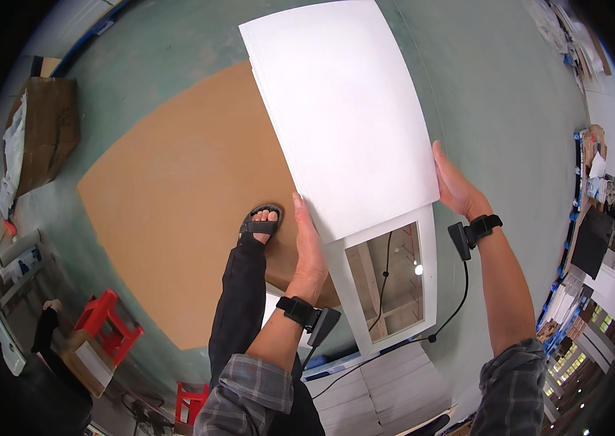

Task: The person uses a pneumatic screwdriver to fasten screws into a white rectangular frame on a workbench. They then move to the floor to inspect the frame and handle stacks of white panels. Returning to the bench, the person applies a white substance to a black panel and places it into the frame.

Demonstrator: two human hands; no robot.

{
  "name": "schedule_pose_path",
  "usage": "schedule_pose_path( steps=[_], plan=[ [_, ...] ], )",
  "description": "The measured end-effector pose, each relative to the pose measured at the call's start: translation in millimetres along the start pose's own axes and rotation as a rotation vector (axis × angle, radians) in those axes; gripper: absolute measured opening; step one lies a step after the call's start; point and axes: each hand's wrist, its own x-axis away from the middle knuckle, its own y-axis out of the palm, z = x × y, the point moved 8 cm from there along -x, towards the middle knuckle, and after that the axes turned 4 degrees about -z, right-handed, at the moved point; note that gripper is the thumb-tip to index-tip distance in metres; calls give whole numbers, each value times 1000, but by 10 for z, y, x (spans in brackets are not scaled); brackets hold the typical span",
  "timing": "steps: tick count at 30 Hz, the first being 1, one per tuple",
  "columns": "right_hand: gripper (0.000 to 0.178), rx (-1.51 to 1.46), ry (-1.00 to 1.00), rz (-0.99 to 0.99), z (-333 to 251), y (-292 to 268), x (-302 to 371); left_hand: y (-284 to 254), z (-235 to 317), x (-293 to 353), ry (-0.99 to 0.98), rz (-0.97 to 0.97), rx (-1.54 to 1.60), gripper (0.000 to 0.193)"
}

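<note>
A large white panel [344, 109] lies in front of me, its left edge showing what looks like more than one layer. My left hand [309, 251] presses along the panel's left edge near the close corner. On the opposite edge, my right hand [456, 185] grips it with the fingers partly hidden underneath. Between my forearms, the panel's near end overlaps a white frame [429, 283] around a shiny pane [387, 283]; I cannot tell whether this is glass or mirror. Black bands with small devices and cables sit on both wrists.
A brown cardboard sheet [184, 196] covers the floor at left, with my sandalled foot [260, 221] on it. Stacked pale boards [387, 392] stand close below the frame. Red stools [107, 327] and a brown box [49, 131] are left; shelves with materials [598, 182] line the right.
</note>
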Motion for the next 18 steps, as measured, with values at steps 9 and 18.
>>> schedule_pose_path(
  steps=[9, 18],
  plan=[
    [104, 53, 36, -49, 0, -73, 17, -327, -70, -222, 57, -21, -158, 84],
    [109, 184, 56, 114, -1211, -870, -62, -66, 1416, -872, 156, 22, -376, 93]
  ],
)
